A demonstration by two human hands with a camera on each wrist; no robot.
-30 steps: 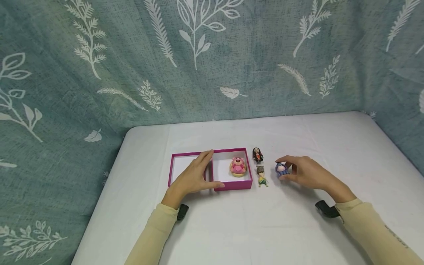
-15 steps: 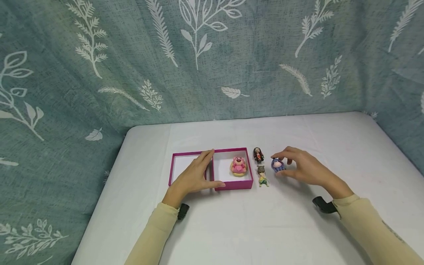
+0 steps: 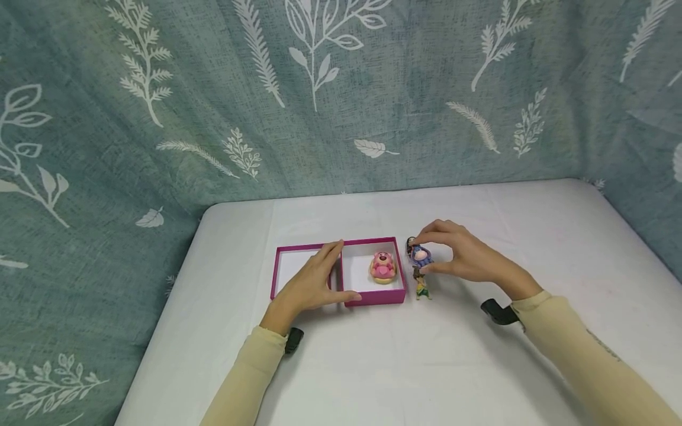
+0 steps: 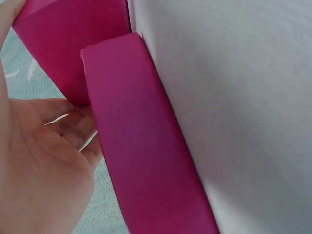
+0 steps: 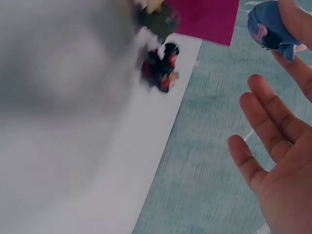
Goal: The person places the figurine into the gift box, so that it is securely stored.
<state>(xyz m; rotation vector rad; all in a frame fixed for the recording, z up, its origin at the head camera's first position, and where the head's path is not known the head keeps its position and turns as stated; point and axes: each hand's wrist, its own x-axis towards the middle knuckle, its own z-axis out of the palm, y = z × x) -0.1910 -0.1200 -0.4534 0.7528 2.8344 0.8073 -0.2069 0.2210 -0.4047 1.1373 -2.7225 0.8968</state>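
Note:
My left hand (image 3: pixel 311 284) spans the left end of a magenta box (image 3: pixel 380 298), thumb along its near wall and fingertips at the far rim. In the left wrist view, its fingers reach behind the box (image 4: pixel 73 53), beside the shallower lid (image 4: pixel 139 136). My right hand (image 3: pixel 469 251) pinches a blue donkey figurine (image 3: pixel 421 255) between thumb and forefinger; the other fingers stand apart in the right wrist view. The donkey partly covers a dark-haired figurine (image 3: pixel 409 243) and the top of a figurine in yellow and green (image 3: pixel 422 289). A pink bear figurine (image 3: pixel 382 266) sits inside the box.
The lid (image 3: pixel 285 269) lies left of the box with its white inside up. Both stand on a white-covered table (image 3: pixel 362 373). Behind it hangs a green leaf-patterned curtain (image 3: pixel 415 118).
My right hand has carried the donkey figurine left, from right of the two small figurines to over them. My left hand and the box have stayed put.

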